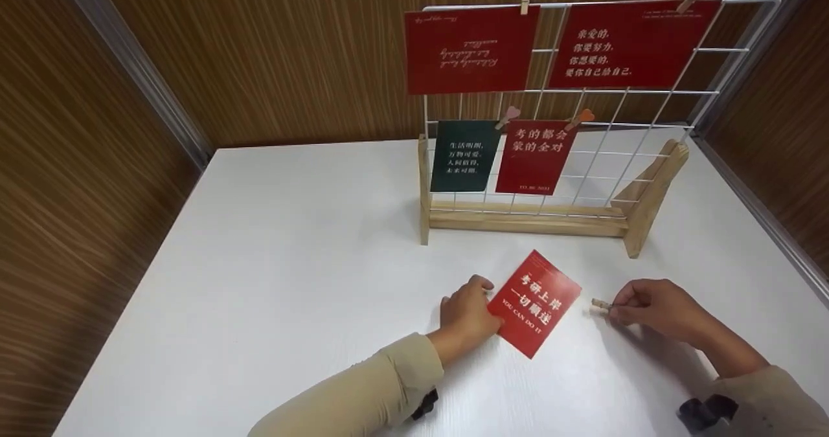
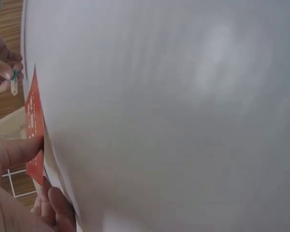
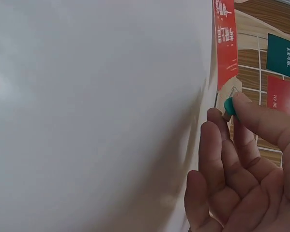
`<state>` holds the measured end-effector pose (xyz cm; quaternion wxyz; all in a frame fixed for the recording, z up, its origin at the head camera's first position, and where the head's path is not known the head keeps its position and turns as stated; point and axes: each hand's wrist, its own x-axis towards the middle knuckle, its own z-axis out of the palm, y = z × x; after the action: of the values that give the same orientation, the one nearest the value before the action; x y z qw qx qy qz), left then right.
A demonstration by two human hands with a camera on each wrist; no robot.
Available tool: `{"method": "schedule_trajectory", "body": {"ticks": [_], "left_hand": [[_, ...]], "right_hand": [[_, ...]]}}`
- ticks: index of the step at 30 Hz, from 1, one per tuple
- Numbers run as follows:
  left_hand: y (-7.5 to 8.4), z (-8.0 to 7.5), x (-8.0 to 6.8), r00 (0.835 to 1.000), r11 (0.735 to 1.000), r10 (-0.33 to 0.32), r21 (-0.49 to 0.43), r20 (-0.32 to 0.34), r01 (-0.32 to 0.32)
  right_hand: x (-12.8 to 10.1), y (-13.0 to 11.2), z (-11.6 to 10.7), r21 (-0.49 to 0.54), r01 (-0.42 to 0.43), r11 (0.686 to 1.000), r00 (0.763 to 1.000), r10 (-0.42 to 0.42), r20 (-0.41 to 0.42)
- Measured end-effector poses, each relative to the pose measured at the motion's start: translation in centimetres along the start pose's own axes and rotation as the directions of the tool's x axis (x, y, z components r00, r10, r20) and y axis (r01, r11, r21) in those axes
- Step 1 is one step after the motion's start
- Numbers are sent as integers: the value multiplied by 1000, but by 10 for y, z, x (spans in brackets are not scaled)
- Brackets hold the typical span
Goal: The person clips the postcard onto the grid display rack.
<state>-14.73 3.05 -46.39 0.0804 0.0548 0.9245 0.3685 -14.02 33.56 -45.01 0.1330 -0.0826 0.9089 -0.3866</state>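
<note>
Pinching a small wooden clothespin [image 1: 601, 303] with a teal top, the right hand [image 1: 654, 309] sits low in the frame, right of center, with the peg just off the surface [image 1: 291, 262]. The left hand [image 1: 467, 313] grips the left edge of a loose red card [image 1: 534, 302], thumb on top, fingers tucked under; the card lies tilted in the lower middle, a little gap between it and the peg. Behind them, upper right, the wire grid stand [image 1: 647, 158] already has four cards clipped on. So I'd say four are done, and this fifth card isn't pegged yet or anywhere near the grid. Plenty of bare wire on the lower right.
</note>
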Motion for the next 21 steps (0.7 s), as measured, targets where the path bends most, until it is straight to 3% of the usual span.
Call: {"method": "schedule_trajectory", "body": {"ticks": [5,11,18,21], "left_hand": [[1,-3,3,998,993,-16,-116,59,22],[5,-3,5,991,956,-59,-280,120,91],[13,-5,6,984,918,-70,-376,164,128],[18,-5,7,980,887,-79,-437,181,152]], "right_hand": [[1,1,-4,14,-5,1000,998,6,-60],[2,2,-9,77,-20,997,992,30,-126],[0,1,-10,146,56,988,974,-21,-227],[1,0,-11,168,106,980,961,-58,-269]]}}
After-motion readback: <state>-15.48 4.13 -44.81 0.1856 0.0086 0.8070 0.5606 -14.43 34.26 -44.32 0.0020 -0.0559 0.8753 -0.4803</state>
